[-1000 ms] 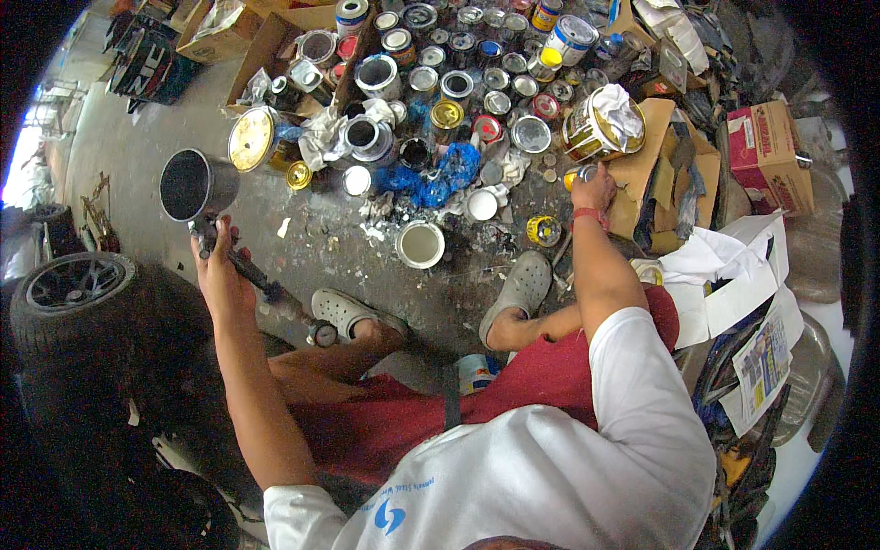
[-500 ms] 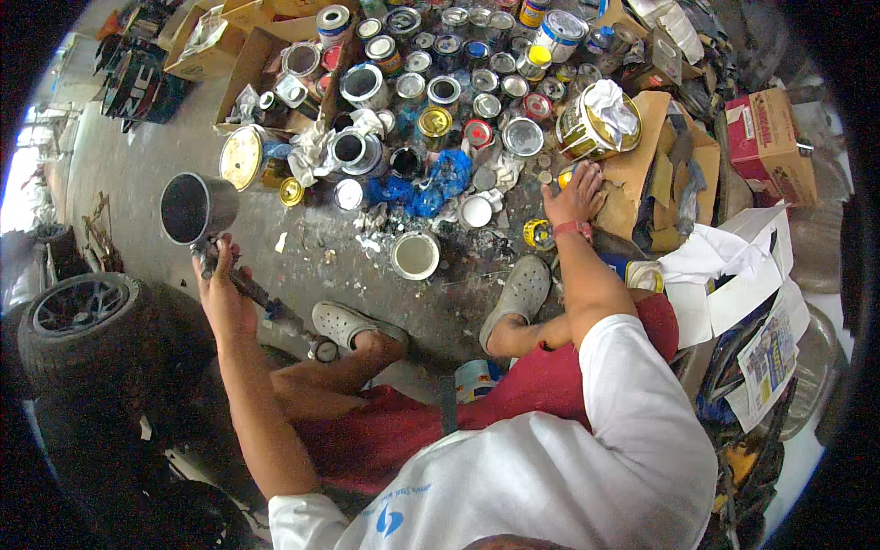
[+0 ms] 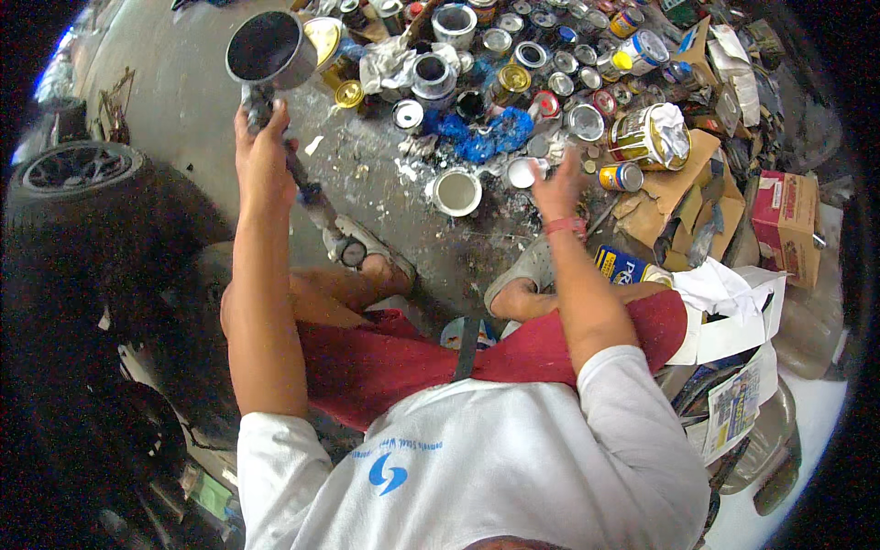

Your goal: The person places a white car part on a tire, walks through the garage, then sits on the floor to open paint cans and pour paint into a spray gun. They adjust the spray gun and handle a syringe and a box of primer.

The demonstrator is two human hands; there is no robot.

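My left hand (image 3: 266, 151) is closed around the handle of a paint spray gun (image 3: 261, 105), raised at the upper left. A dark, wide-mouthed cup (image 3: 269, 53) tops the gun, and a round gauge (image 3: 350, 252) hangs at its lower end. My right hand (image 3: 561, 188) is slightly blurred, its thumb and fingers apart. It reaches over the floor beside a small white round container (image 3: 524, 172); whether it touches that cannot be made out. Left of this stands an open can with greyish contents (image 3: 456, 192). A yellow-and-blue can (image 3: 621, 177) sits to the hand's right.
Many paint cans crowd the far floor, with crumpled blue plastic (image 3: 500, 136) among them. Flattened cardboard (image 3: 687, 197), a red-and-tan box (image 3: 786, 225) and a white carton (image 3: 733, 321) are at the right. A car tyre (image 3: 78, 183) stands at the left.
My right hand has left the spot by the cardboard and swung left toward the small white container. The spray gun has risen with my left hand. The whole view has shifted.
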